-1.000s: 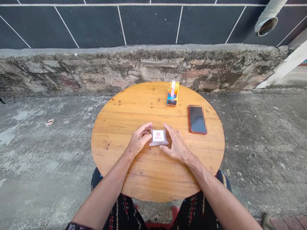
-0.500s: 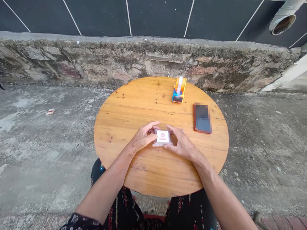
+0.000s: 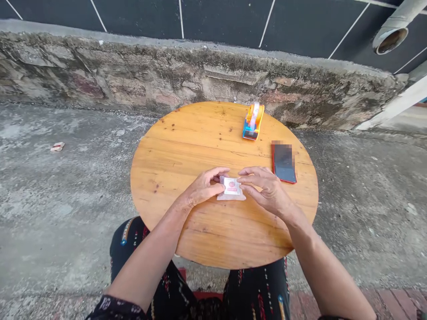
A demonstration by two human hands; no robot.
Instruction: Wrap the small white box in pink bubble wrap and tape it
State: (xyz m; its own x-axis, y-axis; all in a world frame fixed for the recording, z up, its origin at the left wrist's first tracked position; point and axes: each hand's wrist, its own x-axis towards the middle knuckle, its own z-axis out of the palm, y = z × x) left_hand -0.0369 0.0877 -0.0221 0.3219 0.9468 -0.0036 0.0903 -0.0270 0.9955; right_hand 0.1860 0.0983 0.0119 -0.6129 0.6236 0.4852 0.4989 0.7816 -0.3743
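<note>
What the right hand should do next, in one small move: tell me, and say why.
Probably close the right hand gently on the wrapped packet at its right edge: that hand is open beside it, while the left hand seems to touch the left edge.

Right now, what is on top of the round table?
A wrapped packet between the left hand and right hand, a tape dispenser and a phone; the tabletop is hidden directly beneath them.

Red-printed white packet, yellow and blue tape dispenser
</note>
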